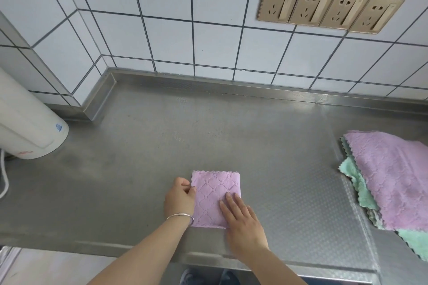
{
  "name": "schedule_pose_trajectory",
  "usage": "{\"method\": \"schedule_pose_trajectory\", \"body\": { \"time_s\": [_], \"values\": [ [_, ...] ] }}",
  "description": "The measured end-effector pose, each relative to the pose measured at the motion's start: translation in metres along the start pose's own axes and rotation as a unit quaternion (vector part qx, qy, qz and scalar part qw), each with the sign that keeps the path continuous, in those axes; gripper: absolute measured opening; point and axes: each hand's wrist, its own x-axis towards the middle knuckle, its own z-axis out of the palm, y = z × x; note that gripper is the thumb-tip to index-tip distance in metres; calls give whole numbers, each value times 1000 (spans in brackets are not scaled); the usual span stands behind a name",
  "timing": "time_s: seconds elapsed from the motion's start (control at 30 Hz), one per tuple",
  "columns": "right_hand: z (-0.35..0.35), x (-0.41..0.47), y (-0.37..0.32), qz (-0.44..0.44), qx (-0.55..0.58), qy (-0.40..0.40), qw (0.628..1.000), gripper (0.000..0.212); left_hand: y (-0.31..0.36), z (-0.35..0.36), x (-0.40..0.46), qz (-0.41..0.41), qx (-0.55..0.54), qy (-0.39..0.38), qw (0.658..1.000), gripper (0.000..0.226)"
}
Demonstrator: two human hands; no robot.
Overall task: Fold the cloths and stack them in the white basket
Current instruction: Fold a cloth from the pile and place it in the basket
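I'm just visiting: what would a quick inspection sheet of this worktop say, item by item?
Surface: stainless steel counter, dull, textured mat at right.
Job's things: small folded lilac quilted cloth lying flat; pile of unfolded lilac and mint cloths at right edge; white basket not in view.
Clutter: white cylindrical appliance at left.
Hands: left hand pinches the folded cloth's left edge; right hand presses flat on it.
Cables: white cord at far left.
Surroundings: white tiled wall, four gold wall sockets.
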Motion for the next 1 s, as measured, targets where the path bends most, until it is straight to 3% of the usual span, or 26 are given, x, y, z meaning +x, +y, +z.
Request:
{"method": "schedule_pose_trajectory", "body": {
  "time_s": [0.1,0.17,0.23,0.3,0.43,0.57,0.63,0.7,0.77,0.87,0.93,1.0],
  "values": [
    [-9,-1,-2,-20,37,11,999,56,-6,4,-3,97,65,47,992,26],
    [-18,8,-2,-22,18,27,999,54,-10,6,-4,226,168,59,958,38],
    [-26,23,0,4,-10,11,1000,54,-14,11,-7,320,290,7,902,46],
    [-32,32,0,44,-16,-13,999,53,-22,19,-8,335,353,-45,873,56],
    [-23,36,8,68,-25,-99,992,65,-34,24,-2,286,402,-73,867,65],
    [-14,37,12,89,-4,-129,988,74,-32,27,4,283,392,-64,873,68],
    [-20,40,15,58,-30,-132,989,79,-29,26,1,283,373,-58,882,67],
    [-26,42,13,78,29,-141,986,68,-25,21,-6,252,313,-39,915,66],
    [-31,41,12,139,137,-64,979,60,-19,19,-13,161,209,-17,964,69],
    [-37,36,13,290,304,17,907,49,-15,17,-19,41,135,22,990,57],
    [-40,35,14,370,395,-8,841,47,-14,17,-21,-18,124,17,992,38],
    [-44,35,13,392,422,-50,816,43,-7,15,-24,-56,112,-7,992,24]
  ]
}}
